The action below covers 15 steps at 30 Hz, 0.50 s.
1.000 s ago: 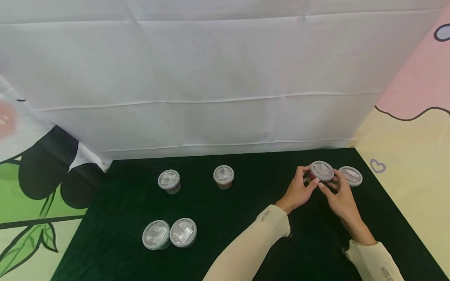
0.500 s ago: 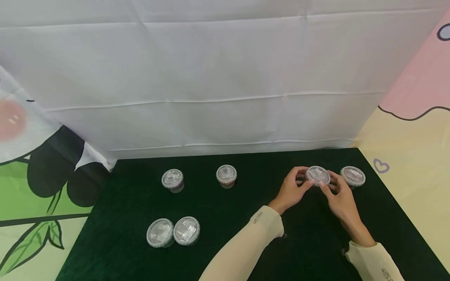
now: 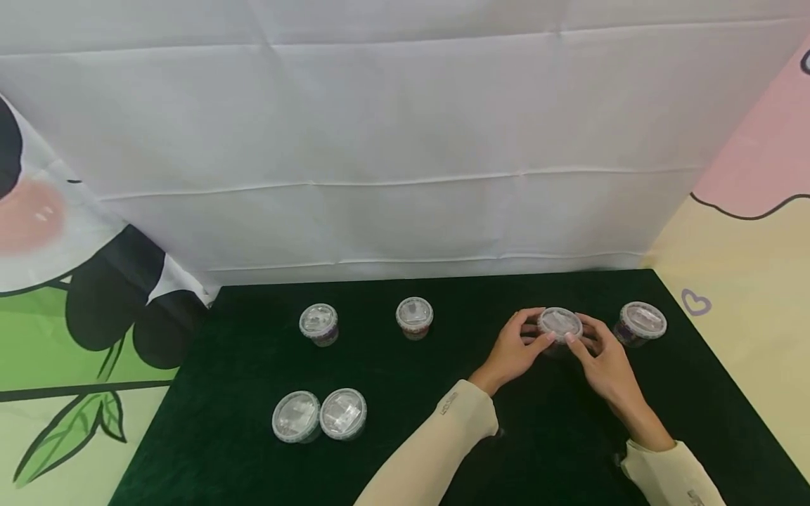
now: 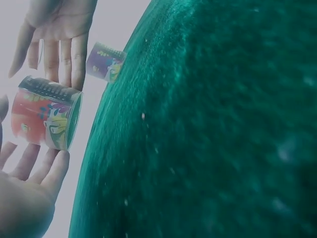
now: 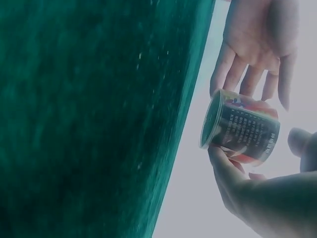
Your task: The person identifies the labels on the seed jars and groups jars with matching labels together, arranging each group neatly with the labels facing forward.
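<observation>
In the head view, a small round plastic tub [image 3: 560, 322] with a clear lid is held between both hands at the right of the table. My left hand [image 3: 514, 348] grips its left side and my right hand [image 3: 604, 358] its right side, thumbs at the near rim. The left wrist view shows the tub's red printed label [image 4: 37, 116] and clear bottom, with a gap between it and the green cloth. Dark label text [image 5: 247, 130] faces the right wrist camera. Another lidded tub [image 3: 643, 320] stands just right of my right hand.
Two tubs stand farther back on the green cloth [image 3: 430, 386], one left [image 3: 318, 321] and one nearer the middle [image 3: 414, 314]. A pair, left [image 3: 295, 417] and right [image 3: 343, 414], sits side by side at front left. A white cloth wall [image 3: 405, 140] rises behind.
Both hands have carried the held tub leftward and slightly nearer, widening its gap from the rightmost tub. The head view has shifted a little; the other tubs stay put on the cloth.
</observation>
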{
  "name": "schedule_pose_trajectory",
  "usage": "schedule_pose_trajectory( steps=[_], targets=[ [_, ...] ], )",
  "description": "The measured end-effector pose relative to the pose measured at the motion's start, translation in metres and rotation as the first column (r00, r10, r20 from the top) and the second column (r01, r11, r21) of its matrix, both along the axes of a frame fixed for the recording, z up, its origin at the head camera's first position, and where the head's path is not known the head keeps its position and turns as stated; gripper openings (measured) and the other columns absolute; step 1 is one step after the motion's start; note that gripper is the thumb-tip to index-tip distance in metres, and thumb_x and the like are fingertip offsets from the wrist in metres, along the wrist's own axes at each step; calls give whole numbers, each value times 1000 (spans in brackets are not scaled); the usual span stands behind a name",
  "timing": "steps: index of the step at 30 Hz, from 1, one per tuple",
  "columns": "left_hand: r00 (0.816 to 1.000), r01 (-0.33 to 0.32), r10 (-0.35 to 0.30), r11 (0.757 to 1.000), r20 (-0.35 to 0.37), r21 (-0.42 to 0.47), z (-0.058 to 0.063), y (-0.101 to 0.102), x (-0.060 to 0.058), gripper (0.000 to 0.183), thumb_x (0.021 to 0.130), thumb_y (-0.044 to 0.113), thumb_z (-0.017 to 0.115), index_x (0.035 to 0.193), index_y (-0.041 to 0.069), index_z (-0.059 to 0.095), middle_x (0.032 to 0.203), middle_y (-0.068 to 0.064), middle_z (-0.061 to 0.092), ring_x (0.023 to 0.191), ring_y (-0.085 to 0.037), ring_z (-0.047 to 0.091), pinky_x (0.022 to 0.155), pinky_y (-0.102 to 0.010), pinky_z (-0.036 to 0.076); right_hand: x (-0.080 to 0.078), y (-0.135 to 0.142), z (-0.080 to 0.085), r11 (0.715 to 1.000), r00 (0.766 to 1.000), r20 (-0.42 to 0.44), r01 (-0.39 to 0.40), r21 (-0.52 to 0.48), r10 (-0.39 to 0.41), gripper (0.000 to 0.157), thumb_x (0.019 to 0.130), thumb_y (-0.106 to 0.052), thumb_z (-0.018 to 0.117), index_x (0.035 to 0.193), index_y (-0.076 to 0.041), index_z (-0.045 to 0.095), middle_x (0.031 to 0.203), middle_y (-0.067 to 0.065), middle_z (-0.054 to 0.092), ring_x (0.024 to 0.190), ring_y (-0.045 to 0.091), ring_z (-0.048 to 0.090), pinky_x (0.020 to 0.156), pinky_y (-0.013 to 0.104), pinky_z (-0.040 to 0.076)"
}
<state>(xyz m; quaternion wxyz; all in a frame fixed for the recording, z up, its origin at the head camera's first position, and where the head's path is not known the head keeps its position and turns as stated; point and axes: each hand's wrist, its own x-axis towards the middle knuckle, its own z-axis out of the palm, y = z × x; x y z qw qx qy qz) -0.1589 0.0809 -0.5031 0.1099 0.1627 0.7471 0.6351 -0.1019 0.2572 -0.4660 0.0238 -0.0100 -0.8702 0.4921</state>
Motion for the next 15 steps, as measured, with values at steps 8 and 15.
schedule_pose_trajectory(
  steps=[8,15],
  targets=[
    [999,-21,21,1000,42,5,-1,-18,9,45,106,25,68,148,20,53,141,2,60,122,-5,59,102,-20,52,3,-12,1,997,997,29,-67,40,66,58,112,-21,56,159,5,35,148,35,50,133,54,55,99,37,57],
    [999,-46,46,999,28,3,2,-33,18,46,106,24,68,148,17,52,140,0,60,120,-6,60,101,-19,52,3,-24,0,994,993,46,-108,31,106,60,111,-21,57,159,5,33,147,36,50,133,54,55,103,58,54]
  ],
)
